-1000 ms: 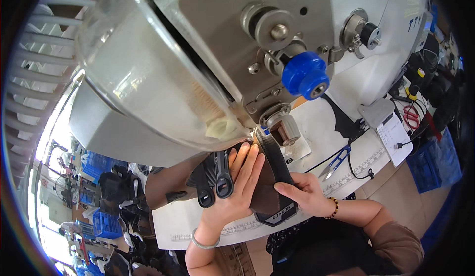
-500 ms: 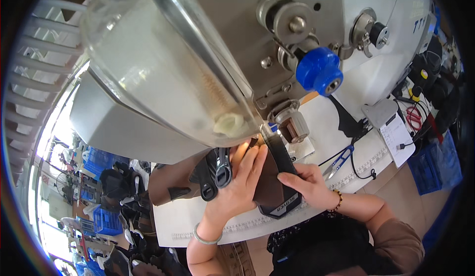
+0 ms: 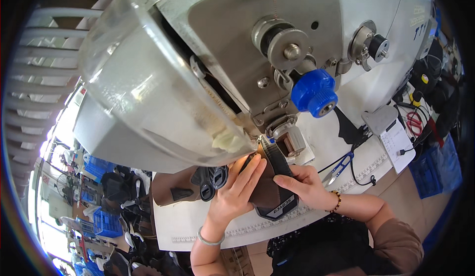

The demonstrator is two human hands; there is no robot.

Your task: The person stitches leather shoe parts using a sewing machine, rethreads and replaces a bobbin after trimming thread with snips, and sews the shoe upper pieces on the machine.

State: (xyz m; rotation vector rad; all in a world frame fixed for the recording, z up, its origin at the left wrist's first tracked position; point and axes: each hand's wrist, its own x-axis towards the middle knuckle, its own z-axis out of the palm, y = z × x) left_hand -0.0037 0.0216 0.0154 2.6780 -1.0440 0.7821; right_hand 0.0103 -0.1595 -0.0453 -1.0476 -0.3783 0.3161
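A brown leather-like piece [image 3: 263, 192] with a black edge band [image 3: 277, 160] and a black pointed end with pale lettering lies under a sewing machine [image 3: 222, 33]. My left hand [image 3: 236, 194] rests on it, fingers stretched flat toward the stitching area. My right hand [image 3: 309, 188] pinches the black-banded edge between thumb and fingers. Beside my left hand are black plastic fittings [image 3: 208, 184], attached to a brown section [image 3: 170, 184] that spreads leftward. The needle point is mostly hidden behind the machine's clear guard [image 3: 163, 93] and my left fingertips.
A blue knob [image 3: 315, 93] juts from the machine head above my hands. On the white table [image 3: 331, 132] lie blue-handled snips [image 3: 341, 167], a black offcut [image 3: 349, 127] and a paper sheet [image 3: 396, 142]. A ruler strip [image 3: 237, 231] follows the table edge; a blue crate [image 3: 428, 164] stands at right.
The view has shifted a little. Both hands keep their places on the brown piece, whose pointed end sits slightly farther left. A metal lever now shows behind the clear guard.
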